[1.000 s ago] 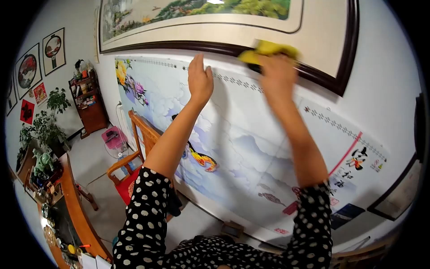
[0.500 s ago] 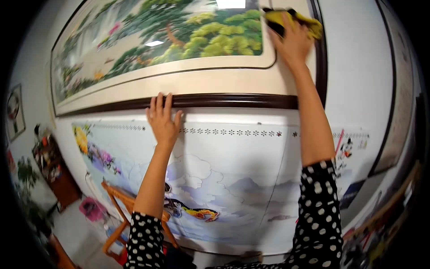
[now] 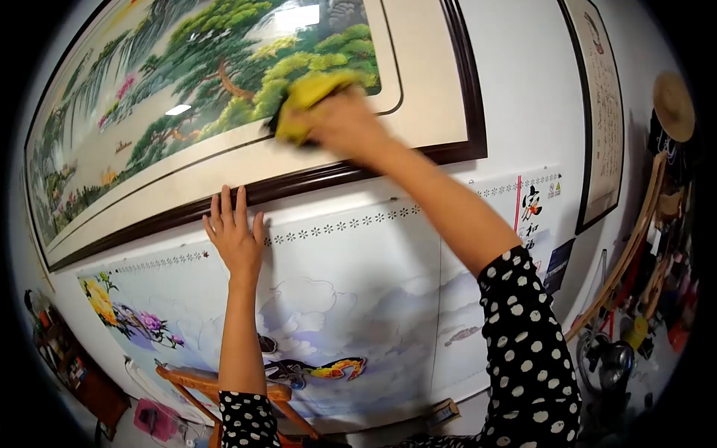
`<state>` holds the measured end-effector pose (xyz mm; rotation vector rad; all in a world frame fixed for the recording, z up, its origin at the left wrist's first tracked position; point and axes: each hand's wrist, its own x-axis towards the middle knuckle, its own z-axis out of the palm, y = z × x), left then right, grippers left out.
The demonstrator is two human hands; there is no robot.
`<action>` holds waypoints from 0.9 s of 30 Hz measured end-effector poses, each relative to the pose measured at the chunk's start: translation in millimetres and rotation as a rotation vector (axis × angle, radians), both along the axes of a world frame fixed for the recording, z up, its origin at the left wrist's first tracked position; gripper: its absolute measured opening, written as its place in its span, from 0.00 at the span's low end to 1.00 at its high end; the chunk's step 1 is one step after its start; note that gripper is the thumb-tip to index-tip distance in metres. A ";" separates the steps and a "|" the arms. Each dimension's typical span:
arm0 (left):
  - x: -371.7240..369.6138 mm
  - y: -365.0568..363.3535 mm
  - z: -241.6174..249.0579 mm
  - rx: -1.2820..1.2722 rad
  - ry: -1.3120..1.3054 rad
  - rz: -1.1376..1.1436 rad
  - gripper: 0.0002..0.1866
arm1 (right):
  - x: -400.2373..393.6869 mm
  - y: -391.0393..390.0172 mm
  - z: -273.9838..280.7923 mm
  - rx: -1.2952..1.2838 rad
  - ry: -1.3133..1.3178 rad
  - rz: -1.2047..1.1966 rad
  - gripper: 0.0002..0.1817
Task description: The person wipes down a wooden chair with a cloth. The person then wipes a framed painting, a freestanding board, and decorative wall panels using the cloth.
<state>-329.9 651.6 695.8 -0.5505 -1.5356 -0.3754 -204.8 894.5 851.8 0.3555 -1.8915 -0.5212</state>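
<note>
Right hand [image 3: 340, 123] slid left with the yellow cloth [image 3: 305, 97] gripped, now on the painting [image 3: 187, 97] (blurry); left hand [image 3: 235, 239] flat, fingers spread, on the wall poster [image 3: 358, 299].

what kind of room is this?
Probably a lived-in home room. A large framed landscape painting hangs over a printed wall poster, with a wooden chair below. The right hand holds a yellow cloth against the painting; the left hand rests flat on the wall.

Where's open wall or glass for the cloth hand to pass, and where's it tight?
Free: the painting's glass left of the yellow cloth under the right hand; the white wall between the dark frame and the calligraphy scroll. Tight: the lower frame edge, where the left hand presses the poster.
</note>
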 end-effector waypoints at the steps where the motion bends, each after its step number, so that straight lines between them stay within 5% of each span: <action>1: 2.3 -3.5 -0.5 -0.007 -0.019 -0.028 0.32 | -11.5 34.4 11.3 -0.154 0.114 0.124 0.23; 5: 8.9 -21.7 1.6 -0.101 -0.089 -0.096 0.33 | 34.0 115.5 31.5 -0.392 0.616 -0.233 0.30; 9: 13.5 -32.8 4.4 -0.162 -0.133 -0.135 0.35 | 26.3 110.7 -10.1 -0.543 0.540 -0.213 0.34; 13: 14.6 -28.8 2.5 -0.133 -0.133 -0.153 0.36 | 14.2 55.8 -67.4 -0.319 0.350 -0.182 0.36; 15: 13.2 -25.6 2.6 -0.118 -0.118 -0.150 0.37 | 22.0 47.0 -45.1 -0.373 0.247 -0.280 0.34; 23: 3.8 -18.0 -3.1 -0.096 -0.075 -0.095 0.37 | -1.6 130.2 172.7 -0.426 0.642 -0.213 0.30; 27: 4.1 -17.0 -3.1 -0.093 -0.088 -0.076 0.38 | 8.5 128.0 186.2 -0.430 0.645 -0.172 0.31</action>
